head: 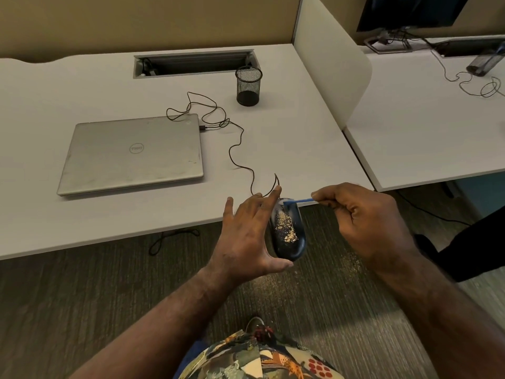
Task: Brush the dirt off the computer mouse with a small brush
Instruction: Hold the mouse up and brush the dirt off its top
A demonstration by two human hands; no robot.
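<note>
A black wired computer mouse (290, 236) is held in the air just off the desk's front edge, over the carpet. Yellowish dirt is speckled across its top. My left hand (247, 231) grips it from the left side, thumb under its near end and fingers along its far end. My right hand (366, 217) pinches a small blue brush (296, 201) by its thin handle. The brush tip touches the far end of the mouse. The mouse's thin black cable (236, 149) snakes back over the desk to the laptop.
A closed silver laptop (131, 154) lies on the white desk (82, 214) at the left. A black mesh pen cup (248, 85) stands behind, near a cable slot (192, 62). A white divider (336, 69) separates a second desk with a monitor. Some crumbs lie on the carpet (347, 265).
</note>
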